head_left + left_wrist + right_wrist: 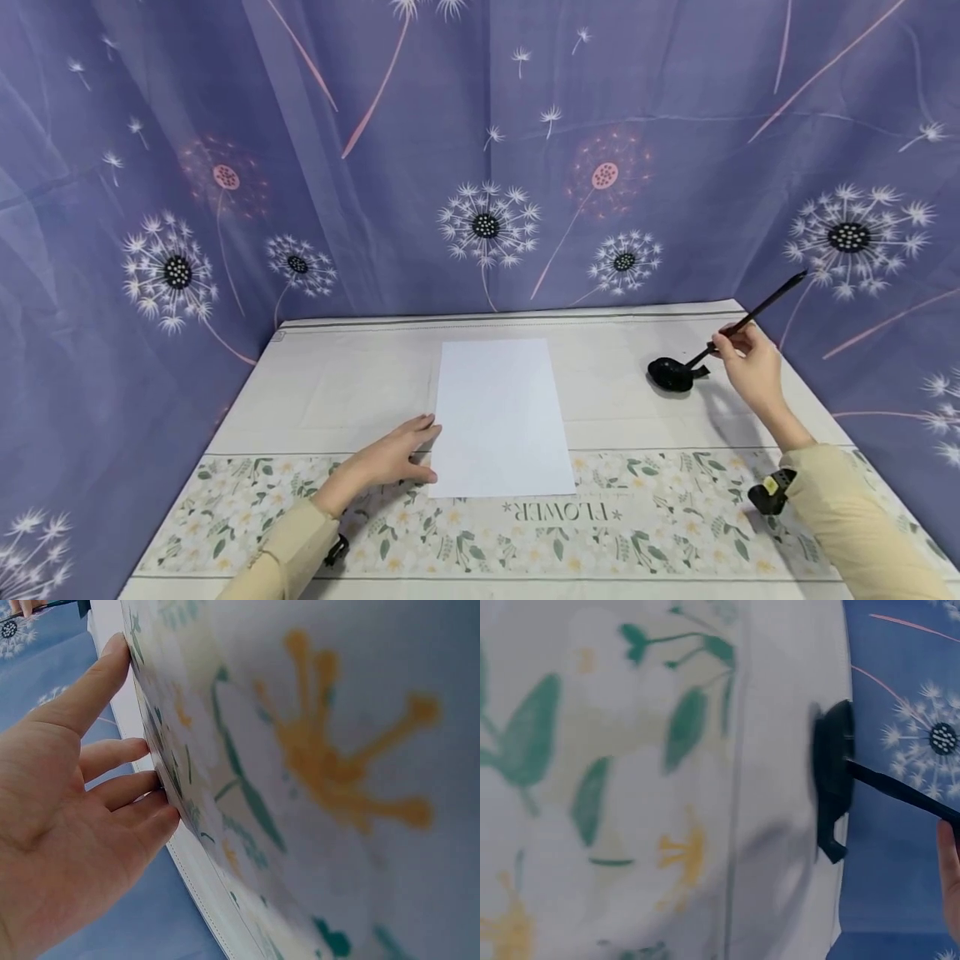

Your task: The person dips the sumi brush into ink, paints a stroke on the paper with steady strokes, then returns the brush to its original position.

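My right hand (748, 367) pinches a slim dark writing brush (772, 298) around the middle of its handle. The brush slants down to the left, and its lower end reaches a small round black dish (670, 375) with a short tab on one side. Whether the tip touches the inside is hidden. In the right wrist view the dish (832, 761) shows from the side, the brush slanting away from it. A white sheet of paper (498, 417) lies mid-table. At its left edge my left hand (390, 457) rests, fingers spread and holding nothing; some fingertips touch the surface.
The table wears a white cloth (360, 375) with a printed flower band across its near part. Purple dandelion curtains (390, 225) hang behind the table and along both sides. Dark wrist devices (771, 493) sit by both sleeves.
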Action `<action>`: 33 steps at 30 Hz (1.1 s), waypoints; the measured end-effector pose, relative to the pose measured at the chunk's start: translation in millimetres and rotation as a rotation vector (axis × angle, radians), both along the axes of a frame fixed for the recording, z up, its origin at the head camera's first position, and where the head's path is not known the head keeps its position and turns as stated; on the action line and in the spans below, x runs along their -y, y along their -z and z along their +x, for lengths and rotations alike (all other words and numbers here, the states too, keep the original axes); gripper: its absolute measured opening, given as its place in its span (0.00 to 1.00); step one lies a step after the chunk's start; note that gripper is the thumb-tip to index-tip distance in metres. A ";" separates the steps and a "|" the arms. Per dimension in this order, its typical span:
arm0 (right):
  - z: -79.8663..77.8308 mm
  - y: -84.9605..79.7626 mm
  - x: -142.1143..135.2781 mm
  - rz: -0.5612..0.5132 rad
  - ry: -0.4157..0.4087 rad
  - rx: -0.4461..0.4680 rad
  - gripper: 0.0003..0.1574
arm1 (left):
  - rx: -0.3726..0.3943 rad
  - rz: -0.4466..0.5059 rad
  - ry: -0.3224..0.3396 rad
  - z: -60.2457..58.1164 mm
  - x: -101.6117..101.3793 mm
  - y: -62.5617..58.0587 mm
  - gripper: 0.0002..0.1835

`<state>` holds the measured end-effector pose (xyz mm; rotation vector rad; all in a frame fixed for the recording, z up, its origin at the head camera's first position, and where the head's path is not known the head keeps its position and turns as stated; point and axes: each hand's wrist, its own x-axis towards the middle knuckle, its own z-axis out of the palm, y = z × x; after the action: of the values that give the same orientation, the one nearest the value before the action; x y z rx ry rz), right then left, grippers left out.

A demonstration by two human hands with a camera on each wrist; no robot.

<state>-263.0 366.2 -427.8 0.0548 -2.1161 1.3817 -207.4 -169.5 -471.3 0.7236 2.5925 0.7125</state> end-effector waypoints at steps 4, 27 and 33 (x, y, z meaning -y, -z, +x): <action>-5.0 -3.1 -6.9 -0.229 0.001 0.018 0.04 | -0.010 0.002 0.004 -1.2 1.0 2.0 0.46; -25.3 14.4 -33.2 -1.123 0.164 0.262 0.18 | 0.003 0.008 0.006 -1.1 2.6 0.0 0.45; -23.8 16.3 -30.0 -1.057 0.183 0.276 0.19 | 0.001 0.002 0.007 -1.0 2.2 -0.2 0.45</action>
<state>-286.8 396.3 -444.1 -0.7567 -1.2763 2.2829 -208.4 -171.7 -471.1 0.7322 2.5872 0.7139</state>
